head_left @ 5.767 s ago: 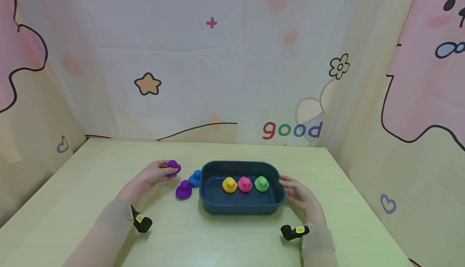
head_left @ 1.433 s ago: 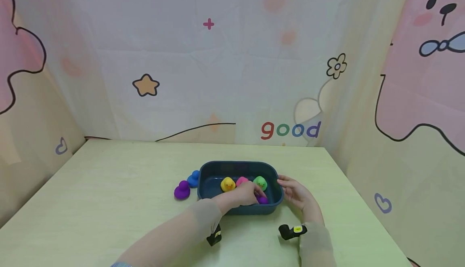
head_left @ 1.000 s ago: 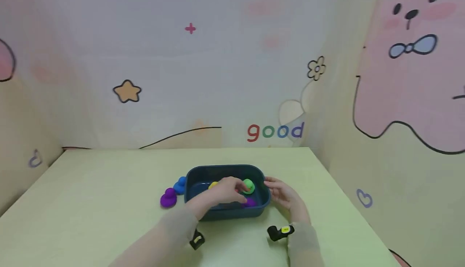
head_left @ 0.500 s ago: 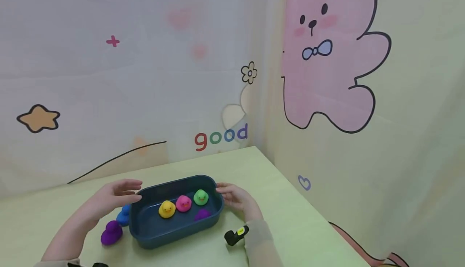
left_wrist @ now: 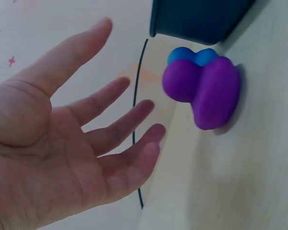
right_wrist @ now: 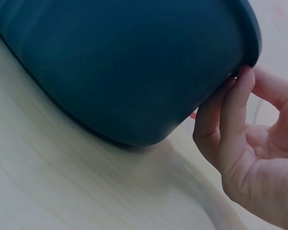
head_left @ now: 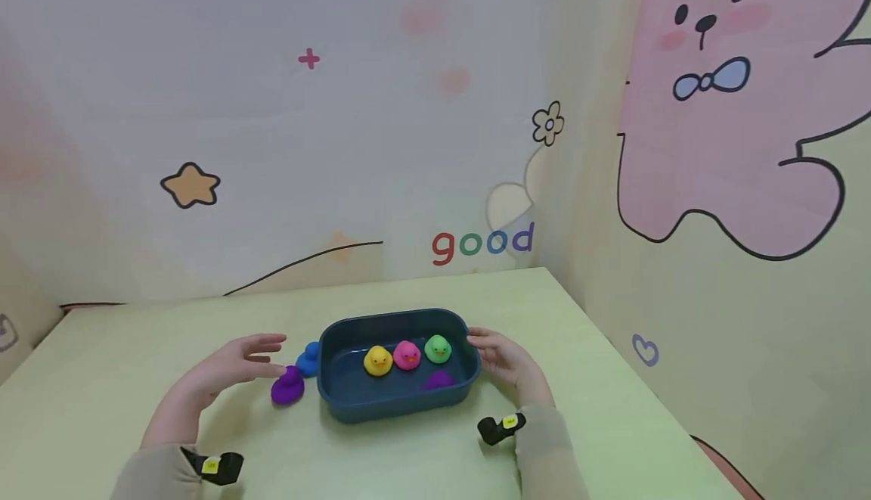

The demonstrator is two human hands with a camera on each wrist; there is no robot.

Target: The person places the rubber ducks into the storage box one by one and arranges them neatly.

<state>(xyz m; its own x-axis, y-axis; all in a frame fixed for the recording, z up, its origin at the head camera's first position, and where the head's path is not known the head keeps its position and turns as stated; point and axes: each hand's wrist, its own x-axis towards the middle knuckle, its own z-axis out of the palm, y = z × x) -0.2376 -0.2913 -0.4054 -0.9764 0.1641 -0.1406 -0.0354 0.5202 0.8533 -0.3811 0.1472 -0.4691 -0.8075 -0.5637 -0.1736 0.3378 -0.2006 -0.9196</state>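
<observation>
A dark blue rectangular tub (head_left: pixel 391 405) stands on the table, holding a yellow duck (head_left: pixel 377 361), a pink duck (head_left: pixel 407 355), a green duck (head_left: pixel 438 349) and a purple duck (head_left: pixel 439 380) partly hidden by the front wall. My right hand (head_left: pixel 506 360) holds the tub's right end, fingertips at the rim (right_wrist: pixel 252 52). To the tub's left sit a second purple duck (head_left: pixel 288 386) and a blue duck (head_left: pixel 308 360) behind it. My left hand (head_left: pixel 231 368) hovers beside this purple duck, fingers spread and apart from it in the left wrist view.
The pale table (head_left: pixel 381 462) meets a printed cloth backdrop (head_left: pixel 272 182) at its back and sides. Both forearms wear black wrist cameras, the left camera (head_left: pixel 221 468) and the right camera (head_left: pixel 500 428).
My left hand carried a purple duck into the tub, let it go and moved back left to the other purple duck. My right hand stayed at the tub's end; the head view turned.
</observation>
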